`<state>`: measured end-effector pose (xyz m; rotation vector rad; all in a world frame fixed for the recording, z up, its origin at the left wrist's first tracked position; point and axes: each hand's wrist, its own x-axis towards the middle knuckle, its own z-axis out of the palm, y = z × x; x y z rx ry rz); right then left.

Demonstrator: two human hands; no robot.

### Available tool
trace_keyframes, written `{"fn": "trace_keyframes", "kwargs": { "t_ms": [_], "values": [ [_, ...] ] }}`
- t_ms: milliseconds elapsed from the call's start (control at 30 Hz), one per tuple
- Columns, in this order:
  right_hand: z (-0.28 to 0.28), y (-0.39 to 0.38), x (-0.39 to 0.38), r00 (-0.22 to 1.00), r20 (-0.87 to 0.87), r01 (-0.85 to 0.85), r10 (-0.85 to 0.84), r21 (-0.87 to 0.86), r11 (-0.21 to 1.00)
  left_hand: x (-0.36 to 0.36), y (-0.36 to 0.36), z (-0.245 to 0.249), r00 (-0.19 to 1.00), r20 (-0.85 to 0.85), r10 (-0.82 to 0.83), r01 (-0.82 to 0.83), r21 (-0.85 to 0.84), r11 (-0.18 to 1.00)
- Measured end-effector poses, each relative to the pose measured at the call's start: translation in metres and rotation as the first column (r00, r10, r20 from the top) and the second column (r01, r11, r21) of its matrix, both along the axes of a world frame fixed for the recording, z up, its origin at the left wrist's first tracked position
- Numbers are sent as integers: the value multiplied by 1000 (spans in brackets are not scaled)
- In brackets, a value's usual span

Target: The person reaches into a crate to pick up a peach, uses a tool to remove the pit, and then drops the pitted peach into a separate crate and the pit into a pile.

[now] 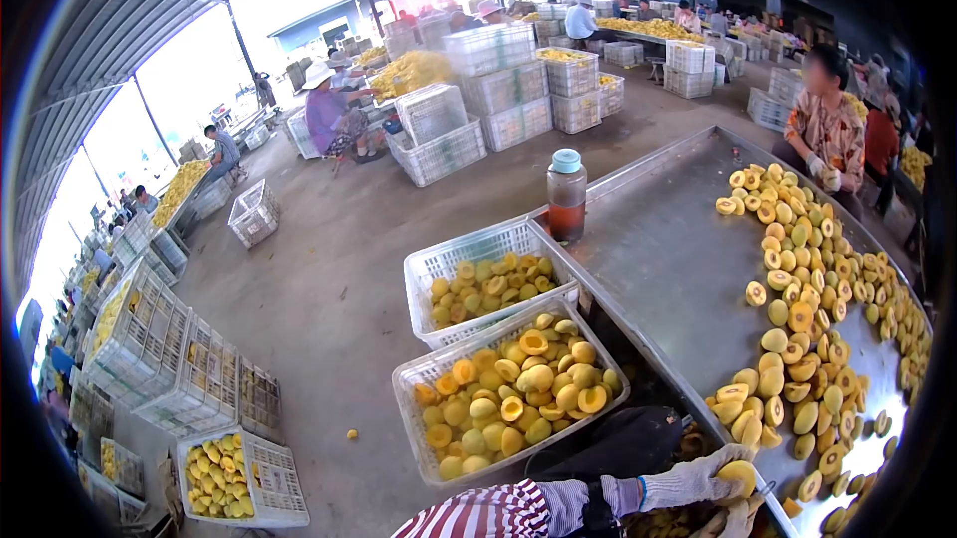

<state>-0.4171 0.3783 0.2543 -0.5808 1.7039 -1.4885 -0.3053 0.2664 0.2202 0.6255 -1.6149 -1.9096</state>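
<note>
My left hand [691,483], in a pale knitted glove, is closed on a yellow peach half [738,475] at the near edge of the metal table [648,239]. Right below it, my right hand [736,518], also gloved, is close to the fruit and partly cut off by the frame's bottom. Whether its fingers grip anything is hidden. Many halved yellow peaches [797,314] lie in a long heap over the table's right side, several with cut faces up. Under my hands, more fruit shows in shadow below the table edge.
Left of the table stand two white crates of peach halves, a nearer one [508,393] and a farther one [488,279]. A jar [566,194] with a blue lid sits on the table's corner. Stacked crates [184,358] are at left. A gloved co-worker [825,129] sits across the table.
</note>
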Motion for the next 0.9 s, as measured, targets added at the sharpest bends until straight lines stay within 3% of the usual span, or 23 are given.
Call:
{"fn": "trace_keyframes", "kwargs": {
  "t_ms": [67,167,200,300,333,367,433,467,600,700,767,800,833,867,900],
  "values": [
    [-1,1,-3,1000,20,12,-12,3,1000,0,2,-9,999,-18,33,-34,-68,997],
    [12,2,-3,997,80,-7,4,29,1000,4,-3,-24,969,52,-241,237,68,969],
    [16,3,-2,995,100,-16,12,40,999,4,-1,-25,971,9,-240,236,146,961],
    [15,5,-5,993,77,-95,89,70,993,10,-4,-21,986,53,-160,158,45,987],
    [11,6,-7,990,57,-131,126,82,988,1,-5,-35,993,-87,-80,84,36,996],
    [6,7,-9,986,38,-167,164,94,982,1,-9,-49,957,-265,-121,204,315,927],
    [-9,10,-14,970,5,-240,242,121,963,13,-13,-17,927,-351,-132,271,384,883],
    [-29,12,-20,980,61,-194,188,118,974,16,-17,-9,906,-377,-192,337,369,866],
    [-20,17,-18,941,80,-338,330,134,931,14,-22,-6,776,-527,-348,553,303,776],
    [-28,16,-24,928,94,-371,361,121,921,9,-21,-11,752,-575,-323,549,272,791],
    [-28,17,-26,901,120,-426,416,70,902,8,-24,-13,776,-507,-375,551,256,794],
    [-1,13,-9,908,146,-402,392,40,915,11,-24,-7,805,-477,-351,520,284,806],
    [-36,14,-20,927,142,-337,348,-96,937,18,-23,3,829,-446,-336,496,311,811],
    [-70,15,-34,938,33,-342,344,-49,938,20,-23,11,865,-405,-296,434,309,846],
    [-39,13,-22,930,78,-362,358,31,932,22,-22,18,895,-361,-261,378,306,874]
  ]
}}
